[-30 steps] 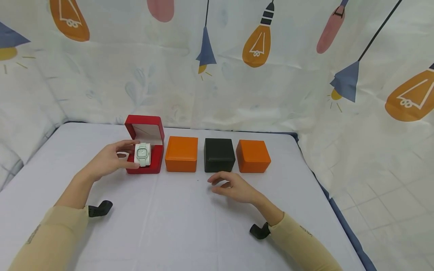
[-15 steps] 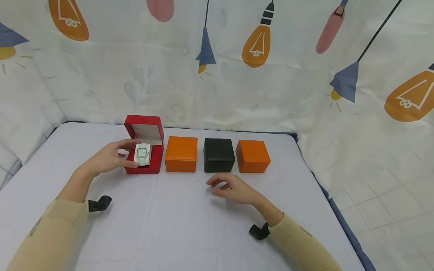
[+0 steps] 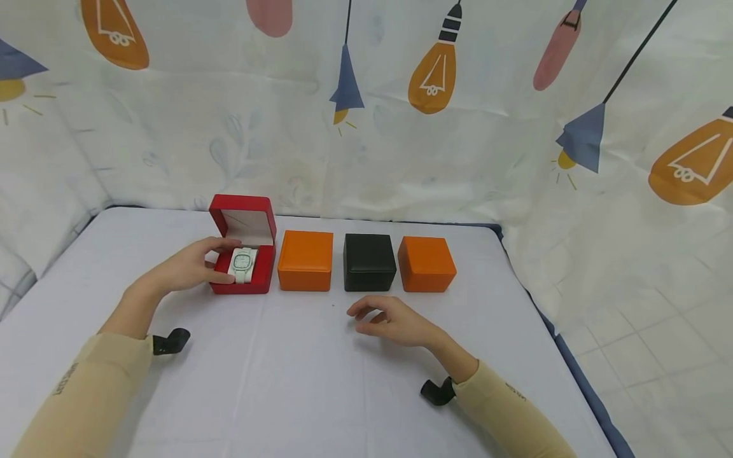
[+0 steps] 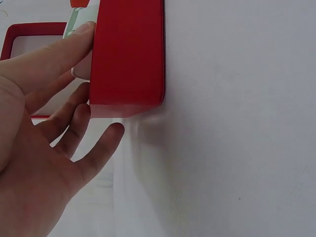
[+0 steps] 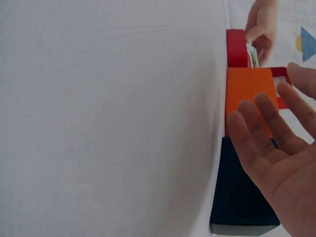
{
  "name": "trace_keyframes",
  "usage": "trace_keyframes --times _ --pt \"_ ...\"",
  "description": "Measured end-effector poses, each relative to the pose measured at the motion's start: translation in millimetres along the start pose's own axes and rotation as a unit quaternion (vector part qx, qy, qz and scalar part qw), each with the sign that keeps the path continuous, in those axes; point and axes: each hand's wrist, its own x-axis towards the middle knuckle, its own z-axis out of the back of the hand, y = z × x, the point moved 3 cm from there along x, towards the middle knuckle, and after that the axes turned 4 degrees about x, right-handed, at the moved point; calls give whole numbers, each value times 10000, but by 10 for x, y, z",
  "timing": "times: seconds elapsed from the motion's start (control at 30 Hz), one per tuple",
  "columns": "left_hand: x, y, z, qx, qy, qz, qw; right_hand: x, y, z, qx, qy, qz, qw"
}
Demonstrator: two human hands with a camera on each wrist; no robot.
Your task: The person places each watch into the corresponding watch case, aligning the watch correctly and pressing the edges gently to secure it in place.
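A white wristwatch (image 3: pixel 243 264) on a pale cushion lies in the red watch box (image 3: pixel 265 270), whose lid stands raised at the back. My left hand (image 3: pixel 189 264) pinches the watch, thumb at its near edge and a finger at its far edge. In the left wrist view the thumb (image 4: pixel 74 42) lies at the box rim on the cushion, while the lower fingers spread behind the box's side. Relaxed and holding nothing, my right hand (image 3: pixel 395 320) hovers over the table in front of the dark green box (image 3: pixel 369 263), its fingers loosely bent.
Beside the red box stands a closed orange box (image 3: pixel 306 261), and a second orange box (image 3: pixel 427 264) is at the right end of the row. The white-covered table (image 3: pixel 309 381) ends at a printed curtain (image 3: pixel 258 114). A black camera mount sticks out from each sleeve.
The watch has settled slightly lower and to the right inside the red box, with my left fingers following it. My right hand has drifted only a little toward me.
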Motion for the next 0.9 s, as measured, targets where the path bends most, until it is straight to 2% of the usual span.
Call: trace_keyframes --times 0.23,0.4,0.7,0.8,0.9 --pt "-10 10 -13 128 -86 -40 9999 12 19 -7 -31 58 -9 10000" --pt "-19 -9 -13 153 -109 -19 9998 40 45 -15 -34 125 195 9997" --pt "-87 -38 115 85 -204 -113 9997 212 218 28 -140 9 607 9981" --pt "-100 -13 175 262 -323 25 9991 333 342 42 -84 -89 831 9965" --pt "-106 21 231 351 -530 328 9974 466 468 54 -83 -208 1029 9944"
